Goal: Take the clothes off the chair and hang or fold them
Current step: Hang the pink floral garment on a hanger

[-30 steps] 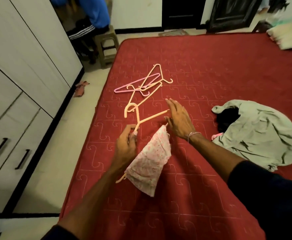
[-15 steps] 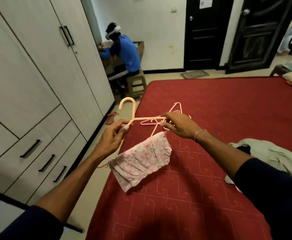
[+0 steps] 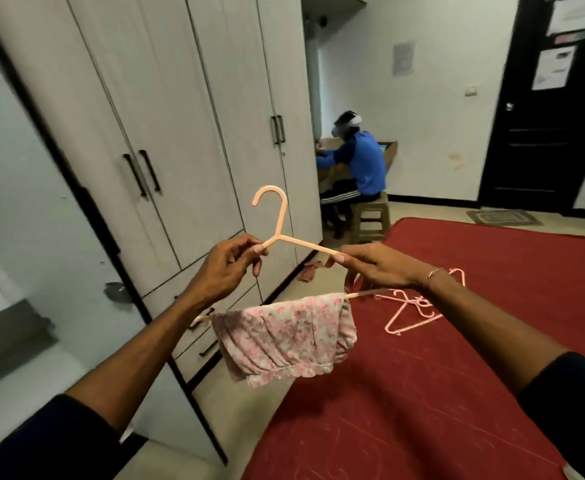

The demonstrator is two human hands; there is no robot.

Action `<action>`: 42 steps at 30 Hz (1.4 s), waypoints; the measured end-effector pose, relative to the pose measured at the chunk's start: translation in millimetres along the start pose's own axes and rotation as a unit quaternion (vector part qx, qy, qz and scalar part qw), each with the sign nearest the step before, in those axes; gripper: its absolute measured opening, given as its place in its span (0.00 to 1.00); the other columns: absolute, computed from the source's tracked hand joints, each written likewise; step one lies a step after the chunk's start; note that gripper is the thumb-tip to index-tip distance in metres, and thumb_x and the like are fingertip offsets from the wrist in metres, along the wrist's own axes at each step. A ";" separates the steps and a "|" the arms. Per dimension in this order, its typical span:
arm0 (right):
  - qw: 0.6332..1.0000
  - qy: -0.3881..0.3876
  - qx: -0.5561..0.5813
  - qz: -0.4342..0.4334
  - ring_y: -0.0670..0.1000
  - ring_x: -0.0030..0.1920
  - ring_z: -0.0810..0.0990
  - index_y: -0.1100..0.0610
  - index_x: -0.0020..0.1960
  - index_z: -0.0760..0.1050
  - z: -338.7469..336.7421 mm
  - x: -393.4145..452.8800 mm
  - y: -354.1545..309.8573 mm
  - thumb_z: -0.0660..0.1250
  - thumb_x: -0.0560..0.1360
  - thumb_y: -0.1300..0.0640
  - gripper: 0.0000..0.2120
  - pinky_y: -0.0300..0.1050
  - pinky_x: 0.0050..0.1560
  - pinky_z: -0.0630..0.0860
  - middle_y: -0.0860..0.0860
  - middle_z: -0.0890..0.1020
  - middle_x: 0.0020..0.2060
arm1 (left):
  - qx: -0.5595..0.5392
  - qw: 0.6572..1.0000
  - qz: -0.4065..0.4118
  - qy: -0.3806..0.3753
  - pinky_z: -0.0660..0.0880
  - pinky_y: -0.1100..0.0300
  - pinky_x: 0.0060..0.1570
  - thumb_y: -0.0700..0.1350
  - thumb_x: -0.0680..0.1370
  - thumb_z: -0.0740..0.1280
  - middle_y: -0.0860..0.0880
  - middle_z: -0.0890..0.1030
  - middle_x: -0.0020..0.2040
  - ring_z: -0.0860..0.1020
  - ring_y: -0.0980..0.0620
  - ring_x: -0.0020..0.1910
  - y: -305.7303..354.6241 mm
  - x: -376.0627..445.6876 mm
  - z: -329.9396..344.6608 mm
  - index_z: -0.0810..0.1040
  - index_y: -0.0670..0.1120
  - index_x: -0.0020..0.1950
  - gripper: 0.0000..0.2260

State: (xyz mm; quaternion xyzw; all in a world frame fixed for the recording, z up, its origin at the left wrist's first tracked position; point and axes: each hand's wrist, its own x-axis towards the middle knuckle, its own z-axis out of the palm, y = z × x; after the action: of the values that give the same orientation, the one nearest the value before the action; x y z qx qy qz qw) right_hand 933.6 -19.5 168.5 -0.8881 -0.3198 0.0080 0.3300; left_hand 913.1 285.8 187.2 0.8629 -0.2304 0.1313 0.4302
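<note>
Wardrobe (image 3: 166, 140) behind hanger (image 3: 280, 233); spare hangers (image 3: 412, 313) on bed (image 3: 491, 341).

- The left hand (image 3: 227, 268) pinches the left shoulder of a peach plastic hanger (image 3: 279, 227), just below and left of the hook's stem.
- The right hand (image 3: 374, 266) pinches the hanger's right shoulder; a thin bracelet (image 3: 434, 273) sits at that wrist.
- The hook rises between the two grips, curling left.
- A pink floral garment (image 3: 284, 339) drapes over the hanger's bottom bar, below both grips.
- Right of and below the right grip, loose pink hangers (image 3: 412, 315) lie on the red mattress (image 3: 457, 393).
- Behind the grips stand grey wardrobe doors (image 3: 180, 133); beyond the right grip a person in blue (image 3: 363, 164) sits on a stool (image 3: 370, 216).
</note>
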 end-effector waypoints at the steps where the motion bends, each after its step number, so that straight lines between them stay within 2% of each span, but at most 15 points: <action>1: 1.000 -0.009 -0.002 -0.013 0.42 0.43 0.84 0.43 0.58 0.77 3.7 7.5 -12.8 0.54 0.84 0.45 0.13 0.48 0.46 0.82 0.42 0.82 0.40 | 0.003 1.000 -0.004 0.010 0.67 0.70 0.32 0.44 0.83 0.62 0.44 0.79 0.34 0.72 0.60 0.29 -0.5 -6.3 -14.9 0.80 0.41 0.51 0.09; 3: 0.999 -0.020 0.002 -0.035 0.45 0.42 0.85 0.39 0.57 0.75 14.3 24.9 -42.3 0.53 0.84 0.43 0.11 0.53 0.45 0.82 0.47 0.83 0.40 | 0.015 0.999 -0.004 0.037 0.67 0.70 0.33 0.43 0.83 0.62 0.45 0.79 0.33 0.72 0.59 0.29 -0.5 -22.4 -48.9 0.80 0.40 0.51 0.09; 6: 0.999 0.010 0.008 -0.053 0.51 0.36 0.86 0.48 0.60 0.75 34.4 52.3 -87.6 0.54 0.84 0.43 0.15 0.55 0.40 0.83 0.51 0.85 0.37 | 0.044 0.995 -0.001 0.094 0.68 0.69 0.34 0.43 0.83 0.63 0.46 0.80 0.34 0.74 0.58 0.29 -4.9 -47.3 -98.1 0.81 0.43 0.52 0.08; 9: 0.993 0.067 -0.022 -0.096 0.46 0.33 0.83 0.52 0.58 0.76 59.6 79.3 -139.3 0.55 0.85 0.46 0.14 0.47 0.37 0.81 0.50 0.84 0.35 | 0.099 0.982 -0.008 0.161 0.72 0.63 0.36 0.46 0.82 0.66 0.50 0.84 0.37 0.79 0.47 0.35 -13.8 -73.2 -151.6 0.83 0.47 0.55 0.07; 11: 0.990 0.089 -0.018 -0.111 0.46 0.30 0.82 0.52 0.57 0.76 75.0 93.8 -169.3 0.55 0.85 0.48 0.13 0.40 0.33 0.78 0.50 0.83 0.34 | 0.144 0.970 -0.014 0.196 0.78 0.57 0.43 0.46 0.80 0.69 0.49 0.85 0.43 0.81 0.48 0.41 -19.3 -89.2 -185.2 0.83 0.48 0.58 0.08; 13: 0.988 0.098 0.000 -0.121 0.47 0.29 0.83 0.53 0.58 0.75 90.3 109.0 -202.5 0.56 0.85 0.48 0.13 0.40 0.31 0.79 0.52 0.83 0.35 | 0.232 0.945 -0.012 0.228 0.78 0.51 0.49 0.47 0.79 0.70 0.48 0.84 0.49 0.78 0.49 0.49 -25.7 -107.4 -219.5 0.80 0.47 0.63 0.13; 16: 0.980 0.131 -0.008 -0.148 0.45 0.30 0.82 0.54 0.58 0.74 108.9 133.2 -255.9 0.57 0.85 0.50 0.11 0.38 0.31 0.80 0.52 0.83 0.35 | 0.315 0.905 -0.038 0.283 0.75 0.49 0.56 0.49 0.79 0.69 0.45 0.79 0.59 0.73 0.46 0.60 -34.3 -135.7 -270.0 0.75 0.45 0.67 0.19; 21: 0.959 0.193 -0.066 -0.197 0.44 0.28 0.80 0.55 0.61 0.74 137.1 178.1 -337.6 0.57 0.84 0.47 0.15 0.43 0.34 0.82 0.48 0.82 0.33 | 0.385 0.843 -0.051 0.371 0.71 0.44 0.61 0.45 0.78 0.69 0.40 0.75 0.65 0.69 0.40 0.65 -33.2 -187.0 -348.3 0.71 0.40 0.69 0.21; 24: 0.947 0.220 -0.089 -0.217 0.43 0.28 0.80 0.54 0.62 0.73 156.7 205.4 -380.8 0.57 0.84 0.46 0.14 0.44 0.34 0.82 0.48 0.82 0.33 | 0.406 0.832 -0.066 0.372 0.71 0.44 0.61 0.44 0.78 0.68 0.40 0.76 0.64 0.70 0.40 0.64 -35.7 -212.4 -392.7 0.72 0.40 0.69 0.21; 28: 0.931 0.263 -0.125 -0.222 0.45 0.25 0.77 0.52 0.62 0.73 179.6 234.8 -432.3 0.58 0.83 0.44 0.15 0.39 0.28 0.75 0.45 0.76 0.30 | 0.425 0.825 -0.096 0.361 0.72 0.44 0.62 0.46 0.79 0.68 0.42 0.76 0.65 0.70 0.41 0.65 -40.3 -230.7 -438.7 0.71 0.42 0.71 0.22; 32: 0.917 0.295 -0.153 -0.221 0.49 0.27 0.76 0.53 0.60 0.73 197.9 264.6 -481.2 0.56 0.83 0.43 0.16 0.42 0.27 0.73 0.50 0.78 0.32 | 0.456 0.807 -0.137 0.350 0.72 0.44 0.63 0.49 0.79 0.68 0.43 0.73 0.68 0.69 0.41 0.67 -50.3 -239.0 -476.5 0.68 0.44 0.74 0.25; 36: 0.910 0.307 -0.162 -0.226 0.51 0.28 0.74 0.53 0.60 0.73 207.5 297.3 -519.8 0.55 0.84 0.44 0.15 0.40 0.26 0.65 0.54 0.80 0.35 | 0.490 0.783 -0.160 0.349 0.71 0.44 0.64 0.50 0.79 0.68 0.42 0.72 0.70 0.69 0.41 0.68 -65.6 -238.8 -514.9 0.67 0.44 0.74 0.26; 38: 0.909 0.309 -0.153 -0.232 0.51 0.28 0.76 0.53 0.61 0.72 209.9 317.0 -535.1 0.56 0.84 0.46 0.13 0.40 0.26 0.67 0.54 0.80 0.35 | 0.503 0.773 -0.164 0.350 0.71 0.45 0.64 0.50 0.79 0.68 0.42 0.72 0.70 0.70 0.41 0.68 -72.7 -233.6 -536.2 0.67 0.44 0.74 0.26; 42: 0.912 0.299 -0.132 -0.248 0.53 0.31 0.80 0.52 0.62 0.71 216.0 361.9 -559.1 0.60 0.84 0.48 0.11 0.45 0.32 0.80 0.54 0.81 0.37 | 0.521 0.759 -0.166 0.354 0.71 0.46 0.63 0.50 0.79 0.67 0.42 0.72 0.70 0.70 0.42 0.68 -86.6 -216.7 -576.9 0.67 0.45 0.74 0.25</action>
State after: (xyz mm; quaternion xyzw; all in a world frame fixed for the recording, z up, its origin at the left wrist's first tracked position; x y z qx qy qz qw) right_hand 858.0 636.5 401.3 -0.7767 -0.4141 -0.3821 0.2814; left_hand 754.7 856.0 379.6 0.8710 0.1891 0.4531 -0.0193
